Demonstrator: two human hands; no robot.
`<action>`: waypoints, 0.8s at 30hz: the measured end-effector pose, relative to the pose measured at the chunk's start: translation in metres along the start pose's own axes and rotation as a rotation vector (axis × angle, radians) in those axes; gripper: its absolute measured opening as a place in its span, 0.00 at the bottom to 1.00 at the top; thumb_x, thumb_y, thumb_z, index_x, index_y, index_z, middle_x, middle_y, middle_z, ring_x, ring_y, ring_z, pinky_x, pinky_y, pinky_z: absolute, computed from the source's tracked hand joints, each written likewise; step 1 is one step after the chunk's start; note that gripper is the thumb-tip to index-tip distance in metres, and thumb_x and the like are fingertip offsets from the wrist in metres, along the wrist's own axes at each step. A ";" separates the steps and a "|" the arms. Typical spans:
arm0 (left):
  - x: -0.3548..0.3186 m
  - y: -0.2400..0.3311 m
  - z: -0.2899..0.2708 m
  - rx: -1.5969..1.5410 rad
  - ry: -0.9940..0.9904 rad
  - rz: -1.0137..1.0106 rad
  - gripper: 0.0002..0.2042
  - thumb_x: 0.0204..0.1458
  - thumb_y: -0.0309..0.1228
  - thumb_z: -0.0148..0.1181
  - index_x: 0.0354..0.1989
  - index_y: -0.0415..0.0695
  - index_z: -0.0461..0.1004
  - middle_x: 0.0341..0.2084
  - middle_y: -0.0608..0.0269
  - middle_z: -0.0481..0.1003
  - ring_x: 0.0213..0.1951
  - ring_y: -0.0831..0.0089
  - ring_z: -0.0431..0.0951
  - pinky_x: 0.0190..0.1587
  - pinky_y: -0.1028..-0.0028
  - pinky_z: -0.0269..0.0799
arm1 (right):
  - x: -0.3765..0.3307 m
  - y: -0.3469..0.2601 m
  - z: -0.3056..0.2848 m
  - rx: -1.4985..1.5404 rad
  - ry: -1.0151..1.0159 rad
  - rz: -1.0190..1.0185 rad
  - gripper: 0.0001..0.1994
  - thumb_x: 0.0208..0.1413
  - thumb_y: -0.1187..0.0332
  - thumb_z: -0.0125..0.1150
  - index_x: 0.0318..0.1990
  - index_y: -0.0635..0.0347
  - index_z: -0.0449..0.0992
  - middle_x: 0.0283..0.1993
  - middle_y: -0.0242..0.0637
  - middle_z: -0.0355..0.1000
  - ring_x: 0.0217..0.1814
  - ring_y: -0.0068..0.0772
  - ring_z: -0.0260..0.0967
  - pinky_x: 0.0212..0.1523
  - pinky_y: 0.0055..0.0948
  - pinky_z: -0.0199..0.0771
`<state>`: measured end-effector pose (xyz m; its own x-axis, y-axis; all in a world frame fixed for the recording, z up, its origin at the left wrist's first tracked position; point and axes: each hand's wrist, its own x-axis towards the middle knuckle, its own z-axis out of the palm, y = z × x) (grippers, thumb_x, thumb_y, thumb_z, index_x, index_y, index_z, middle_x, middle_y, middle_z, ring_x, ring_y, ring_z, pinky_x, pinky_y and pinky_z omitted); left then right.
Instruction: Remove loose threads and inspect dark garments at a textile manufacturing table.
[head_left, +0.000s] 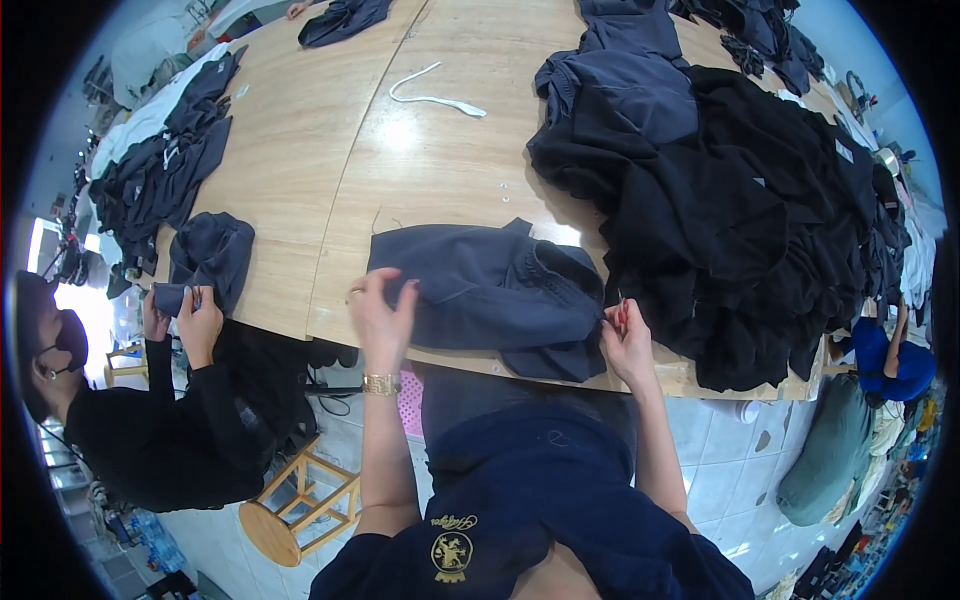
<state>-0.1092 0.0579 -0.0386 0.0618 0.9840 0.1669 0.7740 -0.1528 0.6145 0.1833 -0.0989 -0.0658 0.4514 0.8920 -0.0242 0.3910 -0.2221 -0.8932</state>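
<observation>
A dark grey-blue garment (450,290) with a gathered elastic waistband, like a pair of folded pants, lies at the table's near edge in front of me. Over its left end is my left hand (383,312), fingers apart and holding nothing; whether the fingertips touch the cloth I cannot tell. At the garment's right end, beside the waistband, my right hand (629,352) is closed around small red-handled snips (622,316), their metal tip pointing away from me. The fingers and thumb there sit against the cloth's edge. Part of the snips is hidden in the palm.
A large heap of black garments (740,230) covers the table's right side. A white cord-like strip (430,98) lies farther back on the wooden table (400,170). To the left a masked co-worker (160,420) handles another dark garment (212,258). A wooden stool (275,530) stands below.
</observation>
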 end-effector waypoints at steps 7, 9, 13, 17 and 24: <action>-0.011 0.021 0.021 -0.041 -0.210 0.401 0.13 0.37 0.31 0.68 0.34 0.50 0.77 0.45 0.58 0.71 0.61 0.53 0.57 0.61 0.50 0.47 | 0.001 -0.015 0.000 -0.015 -0.006 0.056 0.08 0.50 0.78 0.53 0.35 0.64 0.60 0.27 0.43 0.64 0.28 0.39 0.64 0.32 0.30 0.66; -0.012 0.029 0.020 -0.135 -0.196 0.381 0.08 0.37 0.28 0.66 0.28 0.48 0.76 0.33 0.65 0.76 0.54 0.61 0.67 0.60 0.52 0.49 | -0.002 -0.014 0.001 -0.107 0.098 0.023 0.08 0.50 0.78 0.53 0.34 0.64 0.60 0.28 0.44 0.63 0.29 0.41 0.63 0.33 0.33 0.65; -0.017 0.055 0.008 -0.182 -0.074 0.401 0.08 0.36 0.27 0.66 0.27 0.47 0.75 0.27 0.67 0.75 0.41 0.67 0.74 0.57 0.58 0.54 | -0.003 -0.067 0.007 -0.147 0.236 -0.103 0.09 0.52 0.71 0.56 0.34 0.64 0.61 0.30 0.47 0.60 0.31 0.48 0.62 0.33 0.38 0.63; -0.026 0.081 0.004 -0.227 -0.007 0.428 0.10 0.33 0.23 0.66 0.25 0.46 0.73 0.23 0.68 0.73 0.40 0.67 0.73 0.57 0.59 0.56 | -0.005 -0.107 0.017 -0.017 -0.014 -0.091 0.13 0.55 0.61 0.55 0.34 0.62 0.63 0.25 0.45 0.65 0.26 0.47 0.66 0.28 0.38 0.64; -0.031 0.094 0.003 -0.254 0.057 0.448 0.09 0.34 0.21 0.64 0.26 0.46 0.73 0.22 0.67 0.71 0.41 0.66 0.72 0.57 0.58 0.56 | 0.000 -0.113 0.029 -0.399 -0.001 -0.449 0.15 0.53 0.57 0.58 0.26 0.57 0.65 0.20 0.37 0.67 0.18 0.40 0.66 0.19 0.33 0.64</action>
<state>-0.0368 0.0130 0.0114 0.3124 0.8116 0.4937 0.5017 -0.5823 0.6397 0.1152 -0.0624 0.0222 0.1717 0.9333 0.3155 0.8144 0.0457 -0.5785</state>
